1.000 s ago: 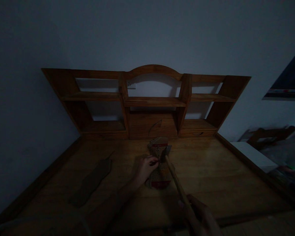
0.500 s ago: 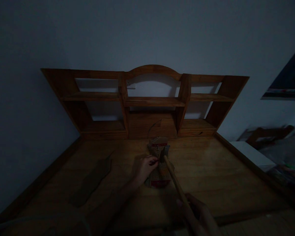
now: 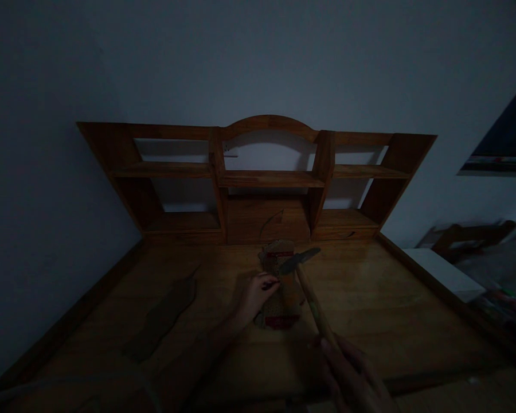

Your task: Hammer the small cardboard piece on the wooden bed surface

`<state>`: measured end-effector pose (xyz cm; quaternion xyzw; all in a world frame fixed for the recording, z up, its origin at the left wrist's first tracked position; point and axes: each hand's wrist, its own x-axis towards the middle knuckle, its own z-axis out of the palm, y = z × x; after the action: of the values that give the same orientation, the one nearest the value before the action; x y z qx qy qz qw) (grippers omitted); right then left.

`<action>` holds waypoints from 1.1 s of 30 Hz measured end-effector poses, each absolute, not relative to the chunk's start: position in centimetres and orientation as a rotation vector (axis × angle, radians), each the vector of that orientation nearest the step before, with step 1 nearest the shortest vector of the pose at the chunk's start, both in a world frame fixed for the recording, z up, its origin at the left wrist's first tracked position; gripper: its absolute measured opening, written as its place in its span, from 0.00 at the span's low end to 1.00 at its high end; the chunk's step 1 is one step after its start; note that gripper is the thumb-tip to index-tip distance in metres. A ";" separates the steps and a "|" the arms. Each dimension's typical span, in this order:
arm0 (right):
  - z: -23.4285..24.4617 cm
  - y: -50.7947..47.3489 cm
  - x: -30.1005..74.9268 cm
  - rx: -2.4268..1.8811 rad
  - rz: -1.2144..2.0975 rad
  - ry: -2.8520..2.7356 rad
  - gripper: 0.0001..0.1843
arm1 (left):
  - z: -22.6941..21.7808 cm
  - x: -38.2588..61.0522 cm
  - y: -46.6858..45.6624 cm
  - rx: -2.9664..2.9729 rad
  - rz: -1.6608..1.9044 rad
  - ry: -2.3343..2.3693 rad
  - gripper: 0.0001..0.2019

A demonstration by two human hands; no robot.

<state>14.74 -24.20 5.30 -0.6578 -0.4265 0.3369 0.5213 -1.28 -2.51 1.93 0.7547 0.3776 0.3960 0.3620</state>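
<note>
My right hand point(image 3: 348, 364) is wrapped round the wooden handle of a hammer point(image 3: 313, 301). Its dark metal head is tilted above the right side of a piece of printed cardboard point(image 3: 280, 321) on the wooden desk. Over the middle of that cardboard, my left hand point(image 3: 257, 292) has its thumb and fingertips pinched together. Whatever sits between those fingertips is too small and dark to name. Red bands cross the cardboard's top and bottom ends, and its edges look torn.
A second strip of cardboard point(image 3: 165, 318) lies on the desk point(image 3: 391, 298) at left. A wooden shelf unit point(image 3: 269, 179) stands along the back against the wall. Beyond the desk at right are a white surface point(image 3: 441, 272) and a wooden chair back point(image 3: 473, 235). The room is dim.
The hammer head has lifted away from the left fingertips and turned sideways towards the right. My right hand has shifted slightly right with it. My left hand has stayed in place.
</note>
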 end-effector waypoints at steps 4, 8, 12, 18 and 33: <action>6.5 -23.2 15.7 -1.640 0.942 -0.884 0.32 | 2.4 -1.3 -2.7 1.952 1.012 0.982 0.06; 8.3 -22.9 15.7 -1.748 1.008 -0.733 0.31 | 1.8 -1.2 -2.4 1.901 1.020 0.959 0.07; 9.1 -23.3 15.4 -1.762 1.057 -0.723 0.34 | 1.2 -1.1 -2.1 1.910 1.016 0.936 0.08; 8.7 -22.9 15.0 -1.730 1.101 -0.772 0.30 | 0.9 -1.2 -2.1 1.917 1.021 0.920 0.09; 9.1 -23.4 14.8 -1.776 0.992 -0.919 0.31 | 1.4 -1.0 -2.4 1.904 1.014 0.937 0.08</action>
<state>14.81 -23.39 9.07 -0.7147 -0.3699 0.3994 0.4392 -1.05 -2.41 1.35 0.7474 0.3676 0.3978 0.3847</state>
